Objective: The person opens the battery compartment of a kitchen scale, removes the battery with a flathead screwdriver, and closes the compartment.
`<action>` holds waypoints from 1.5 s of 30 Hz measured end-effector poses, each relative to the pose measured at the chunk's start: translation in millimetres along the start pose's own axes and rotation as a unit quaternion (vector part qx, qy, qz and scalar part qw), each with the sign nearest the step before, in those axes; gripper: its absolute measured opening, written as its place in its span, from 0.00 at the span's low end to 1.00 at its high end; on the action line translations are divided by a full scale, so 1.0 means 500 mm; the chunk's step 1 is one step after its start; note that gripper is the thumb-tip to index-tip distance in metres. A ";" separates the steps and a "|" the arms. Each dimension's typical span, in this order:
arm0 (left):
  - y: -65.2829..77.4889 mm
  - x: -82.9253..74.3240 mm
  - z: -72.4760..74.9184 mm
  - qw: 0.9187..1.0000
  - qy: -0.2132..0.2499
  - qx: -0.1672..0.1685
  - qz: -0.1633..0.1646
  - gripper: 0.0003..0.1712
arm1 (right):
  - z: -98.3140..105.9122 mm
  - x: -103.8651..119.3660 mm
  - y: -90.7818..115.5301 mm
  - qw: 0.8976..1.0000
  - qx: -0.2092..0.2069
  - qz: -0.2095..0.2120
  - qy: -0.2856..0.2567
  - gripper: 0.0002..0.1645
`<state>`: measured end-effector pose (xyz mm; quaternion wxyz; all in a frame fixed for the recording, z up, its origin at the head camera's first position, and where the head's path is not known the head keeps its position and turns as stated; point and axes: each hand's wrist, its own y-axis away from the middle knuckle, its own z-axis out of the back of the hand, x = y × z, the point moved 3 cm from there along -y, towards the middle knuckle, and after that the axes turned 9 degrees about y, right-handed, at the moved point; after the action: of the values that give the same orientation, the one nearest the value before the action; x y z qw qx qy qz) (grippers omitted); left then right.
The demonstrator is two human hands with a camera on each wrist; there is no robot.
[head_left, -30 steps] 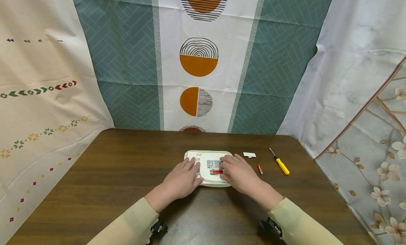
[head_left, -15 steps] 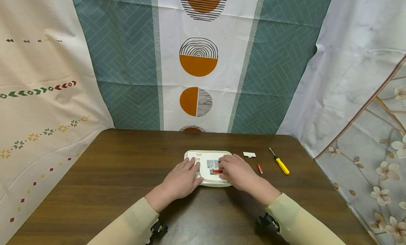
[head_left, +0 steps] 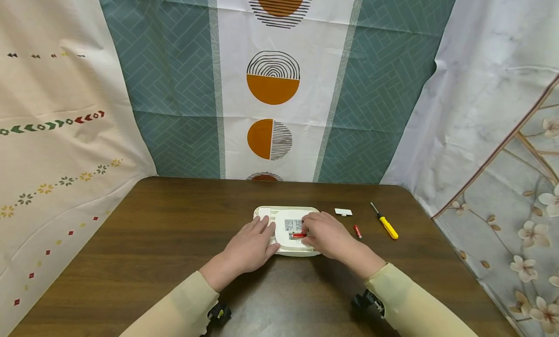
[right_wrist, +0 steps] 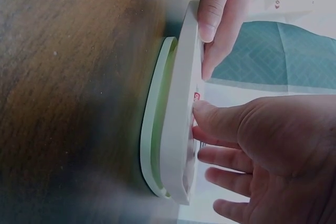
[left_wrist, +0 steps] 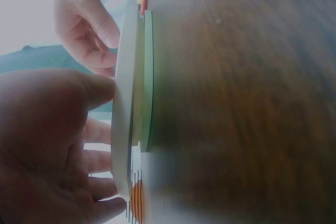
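A white, rounded flat device [head_left: 288, 251] with a pale green lower layer lies on the table, its labelled side up. In its recess sits a red battery [head_left: 298, 235], the right end covered by fingers. My right hand [head_left: 325, 234] holds that battery between thumb and forefinger; the right wrist view shows a bit of red at the thumb tip [right_wrist: 202, 107], with the other fingers spread loosely. On the device's left part rests my left hand [head_left: 250, 246], fingers extended, steadying its surface. Seen from the left wrist, the left thumb [left_wrist: 100, 90] lies on the device's near edge.
Right of the device lie a small white cover [head_left: 343, 212], a second red battery [head_left: 357, 232] and a screwdriver [head_left: 387, 227] with a yellow handle. The brown wooden table [head_left: 183, 211] ends at patterned cloths hanging behind and at both sides.
My right hand has shifted slightly left, its fingers drawn closer together at the battery. The left hand and the device stay in place.
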<state>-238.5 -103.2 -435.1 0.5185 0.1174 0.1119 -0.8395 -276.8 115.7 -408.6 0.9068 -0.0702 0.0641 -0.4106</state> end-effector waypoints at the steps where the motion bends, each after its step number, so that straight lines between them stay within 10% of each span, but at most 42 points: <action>1: 0.000 0.000 0.001 1.000 0.001 0.000 0.000 0.38 | 0.000 -0.001 0.000 1.000 0.001 0.000 0.001 0.09; 45: -0.001 0.000 -0.001 1.000 0.009 0.002 0.003 0.38 | 0.001 -0.010 -0.006 0.999 0.017 0.004 -0.048 0.13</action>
<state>-239.0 -103.1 -435.4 0.5197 0.1258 0.1145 -0.8372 -282.4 117.6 -407.0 0.9114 -0.0742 0.0141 -0.4044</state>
